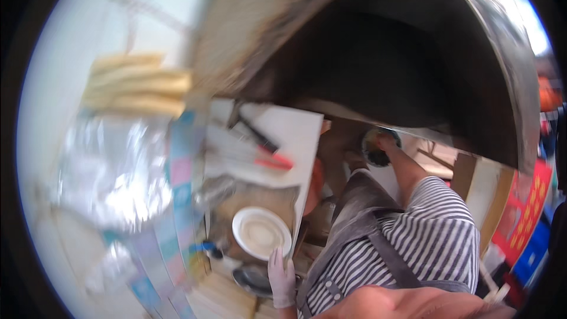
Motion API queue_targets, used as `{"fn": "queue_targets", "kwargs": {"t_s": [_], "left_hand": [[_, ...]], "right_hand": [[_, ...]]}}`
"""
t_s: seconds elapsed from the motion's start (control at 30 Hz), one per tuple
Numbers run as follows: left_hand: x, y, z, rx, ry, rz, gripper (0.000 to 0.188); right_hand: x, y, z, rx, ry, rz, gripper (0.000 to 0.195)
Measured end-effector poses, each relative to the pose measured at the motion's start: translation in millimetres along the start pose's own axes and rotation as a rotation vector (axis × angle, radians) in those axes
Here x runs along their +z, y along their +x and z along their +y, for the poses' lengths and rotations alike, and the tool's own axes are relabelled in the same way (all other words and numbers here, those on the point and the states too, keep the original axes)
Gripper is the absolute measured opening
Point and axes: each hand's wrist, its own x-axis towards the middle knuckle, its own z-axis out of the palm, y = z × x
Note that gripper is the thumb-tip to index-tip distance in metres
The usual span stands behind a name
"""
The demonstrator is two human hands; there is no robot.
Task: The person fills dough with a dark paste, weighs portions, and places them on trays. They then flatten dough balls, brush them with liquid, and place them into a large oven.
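My left hand (pixel 282 281), in a thin pale glove, is at the near rim of a round white plate (pixel 262 232). Its fingers overlap the rim, but whether they grip it is unclear. The plate lies on a brown surface at the edge of a counter. Bare-skinned, my right arm reaches down and forward under the metal hood. At its end my right hand (pixel 386 140) is over or inside a dark round container (pixel 376 154); the fingers are blurred and partly hidden. A dark round pan or dish (pixel 253 281) sits just left of my left hand.
A large dark metal hood (pixel 376 66) overhangs the work area. On the white counter (pixel 305 128) lie a black-handled tool (pixel 257 135) and a red-handled one (pixel 277 162). Foil (pixel 115 177) covers part of the tiled wall. A red banner (pixel 522 208) bearing writing stands at right.
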Motion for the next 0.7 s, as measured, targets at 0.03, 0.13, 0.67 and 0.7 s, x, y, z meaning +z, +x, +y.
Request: {"fn": "queue_targets", "kwargs": {"t_s": [0.03,0.13,0.67,0.7], "left_hand": [[-6.5,-6.6,-19.3,0.025,0.000,0.038,0.046],[-31.8,-28.3,-94.2,0.040,-0.033,0.169,0.043],[3.7,-388.1,-295.9,-0.122,-0.265,0.747,0.045],[0.8,-424.8,-305.8,-0.124,-0.259,0.762,0.045]], "right_hand": [[11.8,-22.0,2.9,-0.114,-0.117,-0.045,0.005],[71.8,-95.8,12.1,-0.379,-0.251,-0.129,0.011],[470.9,-617.9,36.7,-0.826,-0.618,-1.138,0.030],[490.2,-655.7,46.0,-0.614,-0.594,-1.131,0.033]]}}
